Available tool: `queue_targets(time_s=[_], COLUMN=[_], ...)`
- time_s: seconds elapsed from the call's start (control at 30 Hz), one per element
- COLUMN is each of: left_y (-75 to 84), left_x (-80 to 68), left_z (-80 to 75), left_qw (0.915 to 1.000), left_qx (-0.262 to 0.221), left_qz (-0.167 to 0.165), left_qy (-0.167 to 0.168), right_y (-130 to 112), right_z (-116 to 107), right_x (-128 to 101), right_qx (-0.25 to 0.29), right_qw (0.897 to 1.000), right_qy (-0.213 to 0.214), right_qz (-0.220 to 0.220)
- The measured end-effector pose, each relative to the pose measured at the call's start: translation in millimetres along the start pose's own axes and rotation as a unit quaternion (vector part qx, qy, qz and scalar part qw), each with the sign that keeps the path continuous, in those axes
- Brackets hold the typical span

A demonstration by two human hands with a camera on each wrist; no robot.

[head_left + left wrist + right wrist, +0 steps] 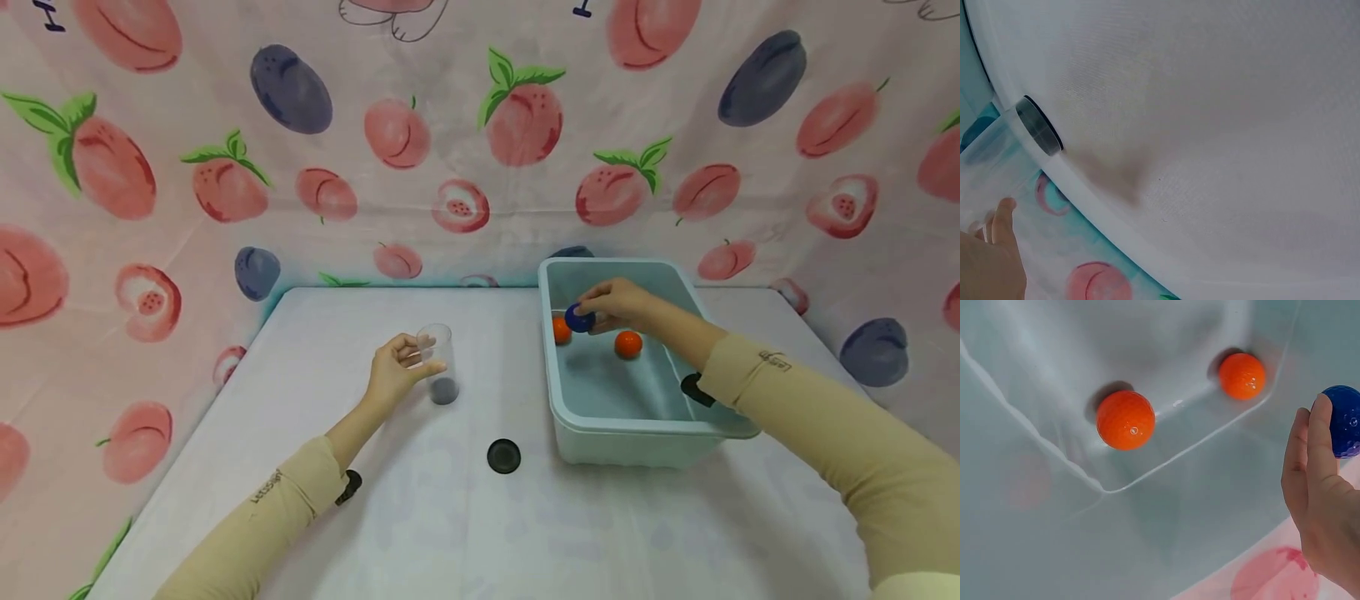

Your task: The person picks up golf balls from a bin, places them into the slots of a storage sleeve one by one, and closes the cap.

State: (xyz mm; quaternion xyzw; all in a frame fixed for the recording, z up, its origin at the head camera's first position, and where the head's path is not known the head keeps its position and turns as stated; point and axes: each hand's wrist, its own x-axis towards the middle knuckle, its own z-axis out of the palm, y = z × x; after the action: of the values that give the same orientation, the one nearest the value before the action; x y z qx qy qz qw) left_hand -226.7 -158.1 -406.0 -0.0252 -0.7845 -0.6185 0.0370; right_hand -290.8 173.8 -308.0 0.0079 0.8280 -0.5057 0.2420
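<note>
Black lid (503, 456) lies flat nr the bench's (420, 533) front edge, just left of the tub (637, 433). Left hand (396, 372) is wrapped round a clear cup (437, 364) standing upright mid-bench, w/ sth dark in its bottom. Right hand (618, 305) is over the tub twd the back right corner, pinching a blue ball (579, 317) in its fingertips, above the tub floor. Two orange balls (1125, 420) (1242, 375) rest inside the tub, apart from each other.
</note>
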Motion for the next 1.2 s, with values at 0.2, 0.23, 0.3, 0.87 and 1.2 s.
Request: queue_targets(time_s=[0.2,0.23,0.3,0.87,1.2], left_y=[-0.8,-0.9,-1.3,-5.4,-6.1], left_x=[-1.9,-1.8,-1.9,-4.5,-3.5], left_z=[1.0,1.3,2.1,1.3,1.9], left_qw=[0.9996,0.9995,0.9991,0.9986,0.9988], left_qx=[0.024,0.027,0.034,0.031,0.024], left_qz=[0.012,0.012,0.009,0.007,0.022], left_qy=[0.009,0.013,0.023,0.042,0.038], right_y=[-2.2,-2.9,-4.6,-27.5,-40.8], right_z=[-1.7,-2.3,-3.5,1.3,12.2], right_x=[-10.1,-11.9,-14.9,-30.3,-35.9], right_qx=[0.012,0.014,0.021,0.084,0.096], right_qw=[1.000,1.000,1.000,0.996,0.994], right_qy=[-0.004,-0.005,-0.006,-0.018,-0.027], right_qz=[-0.014,-0.016,-0.016,-0.032,-0.039])
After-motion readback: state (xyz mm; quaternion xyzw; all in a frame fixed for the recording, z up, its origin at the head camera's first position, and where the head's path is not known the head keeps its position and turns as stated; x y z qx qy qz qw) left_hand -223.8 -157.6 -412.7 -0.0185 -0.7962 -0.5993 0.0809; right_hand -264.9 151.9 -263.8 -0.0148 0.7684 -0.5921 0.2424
